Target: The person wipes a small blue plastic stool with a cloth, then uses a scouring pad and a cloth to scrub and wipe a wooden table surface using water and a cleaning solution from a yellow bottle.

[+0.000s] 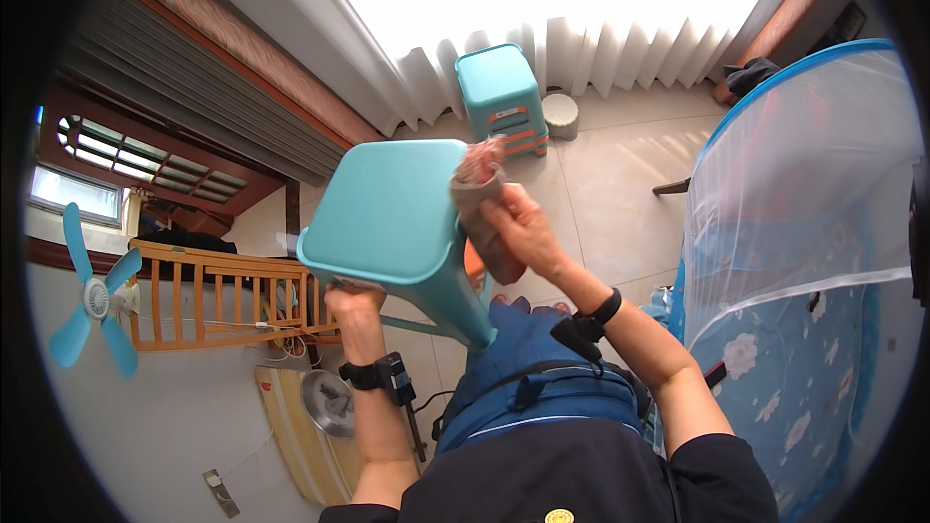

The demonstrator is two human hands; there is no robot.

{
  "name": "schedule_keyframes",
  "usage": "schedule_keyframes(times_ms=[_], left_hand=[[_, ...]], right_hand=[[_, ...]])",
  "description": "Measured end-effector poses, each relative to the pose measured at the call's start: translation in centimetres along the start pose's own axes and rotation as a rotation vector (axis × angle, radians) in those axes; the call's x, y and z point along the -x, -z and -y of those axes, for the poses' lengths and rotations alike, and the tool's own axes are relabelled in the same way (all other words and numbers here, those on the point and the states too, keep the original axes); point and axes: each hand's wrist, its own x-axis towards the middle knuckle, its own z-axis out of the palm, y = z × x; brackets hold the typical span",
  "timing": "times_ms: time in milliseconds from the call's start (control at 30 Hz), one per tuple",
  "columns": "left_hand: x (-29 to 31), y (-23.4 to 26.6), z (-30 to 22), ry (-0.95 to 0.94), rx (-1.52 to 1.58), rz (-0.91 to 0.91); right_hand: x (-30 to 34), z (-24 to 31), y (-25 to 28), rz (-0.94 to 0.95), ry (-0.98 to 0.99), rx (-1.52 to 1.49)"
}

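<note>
A turquoise plastic stool (387,203) is held up in front of me, its square seat facing up and its legs pointing down toward my lap. My left hand (356,302) is closed on the near left edge of the seat, with the fingertips hidden beneath it. In my right hand (524,230) is a bunched greyish-brown and pink cloth (478,196), gripped between thumb and fingers. The cloth lies against the right side of the stool, just below the seat rim, and its top end is blurred.
Stacked turquoise stools (499,82) stand by the white curtain (620,58), beside a small round whitish container (560,116). A blue-rimmed mosquito net (794,165) fills the right. To the left are a wooden rail (218,295), a blue-bladed fan (96,298) and a metal basin (320,409).
</note>
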Motion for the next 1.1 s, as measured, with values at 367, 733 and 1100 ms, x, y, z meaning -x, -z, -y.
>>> schedule_keyframes(times_ms=[367,733,1100], left_hand=[[-5.1,1.7,-0.9,0.086,0.138,-0.019],[-9.7,2.2,-3.5,0.021,0.281,-0.040],[-15.1,5.9,-5.9,-0.053,0.066,-0.259]], right_hand=[[1.8,4.9,-2.7,0.264,0.534,0.490],[8.0,-3.6,5.8,0.737,0.106,0.916],[1.2,3.7,0.2,0.275,0.278,0.343]])
